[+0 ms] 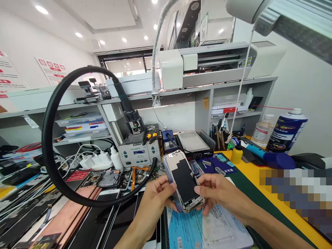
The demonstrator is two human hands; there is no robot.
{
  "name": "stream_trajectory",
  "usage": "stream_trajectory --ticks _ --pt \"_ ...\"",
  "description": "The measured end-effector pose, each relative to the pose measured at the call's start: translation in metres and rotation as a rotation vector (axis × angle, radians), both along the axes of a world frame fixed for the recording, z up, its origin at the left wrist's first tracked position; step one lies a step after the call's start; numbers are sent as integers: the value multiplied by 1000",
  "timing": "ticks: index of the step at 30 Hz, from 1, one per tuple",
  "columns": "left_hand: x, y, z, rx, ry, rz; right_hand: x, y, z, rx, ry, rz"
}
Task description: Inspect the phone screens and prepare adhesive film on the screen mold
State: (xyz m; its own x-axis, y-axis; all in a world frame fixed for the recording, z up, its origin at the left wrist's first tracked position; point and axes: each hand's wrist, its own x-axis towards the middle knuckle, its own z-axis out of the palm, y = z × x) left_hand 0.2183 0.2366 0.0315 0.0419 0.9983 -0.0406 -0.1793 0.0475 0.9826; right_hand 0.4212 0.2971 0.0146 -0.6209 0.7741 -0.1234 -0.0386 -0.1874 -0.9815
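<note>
A phone screen faces me inner side up, silver metal around a stepped black sheet. My left hand grips its left edge, with the thumb on top and the fingers bent beneath. At the right edge my right hand pinches it near the lower corner, thumb over the black sheet. A bluish-purple layer shows along the left side; whether it is the phone's housing I cannot tell. The screen tilts up toward me over a blue and white printed sheet. Its underside is hidden.
A thick black hose loops from the hot air station across the left side. Phone parts cover the bench there. At right stand a yellow bottle and a blue spray can. A lamp arm hangs overhead.
</note>
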Motion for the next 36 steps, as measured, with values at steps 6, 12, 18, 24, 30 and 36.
stream_trajectory --ticks 6,12,18,24,30,36 --pt "0 1 1 15 11 50 5 7 0 -14 52 -137" --pt "-1 -1 3 19 8 71 10 9 9 -100 171 -129" --pt "-3 4 -4 26 -31 68 11 11 6 -234 309 -118" --pt "-6 9 -14 14 -44 61 14 17 4 -434 470 -78" --pt "-5 10 -18 -8 -43 47 22 22 1 -628 638 58" --pt "-3 10 -19 -26 -85 15 25 23 -3 -706 733 125"
